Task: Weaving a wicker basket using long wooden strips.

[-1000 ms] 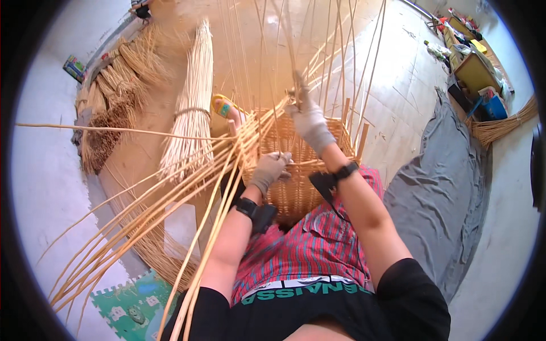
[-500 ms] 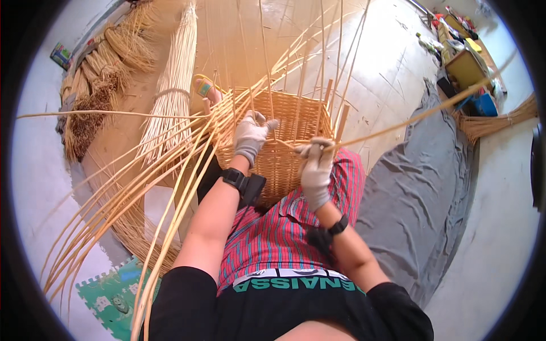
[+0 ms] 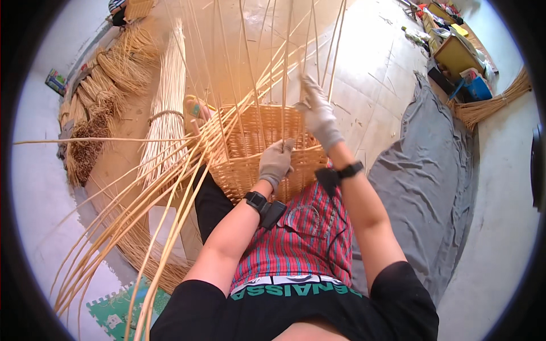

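Note:
A woven wicker basket (image 3: pixel 233 179) stands tilted between my legs, with tall thin stakes rising from its rim. My left hand (image 3: pixel 275 163), in a pale glove, is closed on the basket's near rim, its thumb by a stake. Higher up and to the right, my right hand (image 3: pixel 319 113), gloved too, is raised over the basket's right corner. Its fingers stretch upward and its thumb stands apart, beside an upright wicker stake (image 3: pixel 307 45). A bundle of long wicker rods (image 3: pixel 165 196) fans out from the basket's left corner toward the lower left.
A tied bundle of pale rods (image 3: pixel 169 85) lies beyond on the floor, with more wicker bundles (image 3: pixel 114 79) along the left wall. Grey cloth (image 3: pixel 421 187) spreads at the right. Behind it stand a blue container (image 3: pixel 476 88) and another bundle (image 3: pixel 495 105). A green mat (image 3: pixel 116 312) lies lower left.
My right hand has risen away from the near rim, and the long rod it held out to the right no longer shows there. My left hand has moved right and nearer along the rim.

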`<state>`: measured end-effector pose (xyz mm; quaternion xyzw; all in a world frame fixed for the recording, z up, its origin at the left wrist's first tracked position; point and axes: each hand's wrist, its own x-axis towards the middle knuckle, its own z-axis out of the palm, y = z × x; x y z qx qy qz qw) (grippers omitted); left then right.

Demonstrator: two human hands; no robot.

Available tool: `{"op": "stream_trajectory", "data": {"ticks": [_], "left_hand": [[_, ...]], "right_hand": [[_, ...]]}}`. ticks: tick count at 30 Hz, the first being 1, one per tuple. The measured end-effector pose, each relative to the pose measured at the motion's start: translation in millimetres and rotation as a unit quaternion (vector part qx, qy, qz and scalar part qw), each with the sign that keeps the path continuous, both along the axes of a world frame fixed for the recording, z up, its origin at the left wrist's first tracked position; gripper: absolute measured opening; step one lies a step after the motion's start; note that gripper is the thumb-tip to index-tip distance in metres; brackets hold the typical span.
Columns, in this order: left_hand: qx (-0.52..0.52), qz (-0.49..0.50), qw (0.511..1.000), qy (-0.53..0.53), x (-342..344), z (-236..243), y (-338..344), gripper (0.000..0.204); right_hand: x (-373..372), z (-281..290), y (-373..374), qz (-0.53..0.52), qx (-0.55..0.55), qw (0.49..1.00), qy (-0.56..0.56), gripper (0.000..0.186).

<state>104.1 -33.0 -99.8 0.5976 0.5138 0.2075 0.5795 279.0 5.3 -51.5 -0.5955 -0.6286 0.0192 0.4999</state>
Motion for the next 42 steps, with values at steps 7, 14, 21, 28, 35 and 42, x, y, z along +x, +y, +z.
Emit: {"op": "stream_trajectory", "data": {"ticks": [7, 14, 21, 28, 35, 42], "left_hand": [[-0.025, 0.019, 0.999, 0.029, -3.2, 12.4, 7.3, 0.044], [-0.099, 0.038, 0.990, -0.094, -12.9, 10.9, 14.6, 0.030], [0.131, 0.292, 0.944, -0.077, -179.1, -69.9, -15.3, 0.028], [0.237, 0.239, 0.941, 0.034, -205.8, -13.9, 11.2, 0.053], [0.019, 0.216, 0.975, -0.050, -233.6, -7.1, -4.8, 0.045], [0.288, -0.029, 0.878, 0.381, -265.3, -17.1, 10.2, 0.063]], "right_hand": [[-20.3, -28.2, -30.9, -0.048, -0.030, 0.950, 0.307, 0.068], [4.7, -55.2, -125.7, -0.137, 0.052, 0.772, 0.619, 0.029], [-82.4, -35.6, -153.7, -0.005, -0.383, 0.765, 0.517, 0.036], [-225.1, -20.9, -94.6, 0.175, -0.240, 0.925, 0.237, 0.018], [-237.0, -21.2, 54.8, 0.014, -0.348, 0.811, 0.470, 0.112], [-250.6, -90.8, 89.4, -0.117, -0.147, 0.836, 0.516, 0.086]]}}
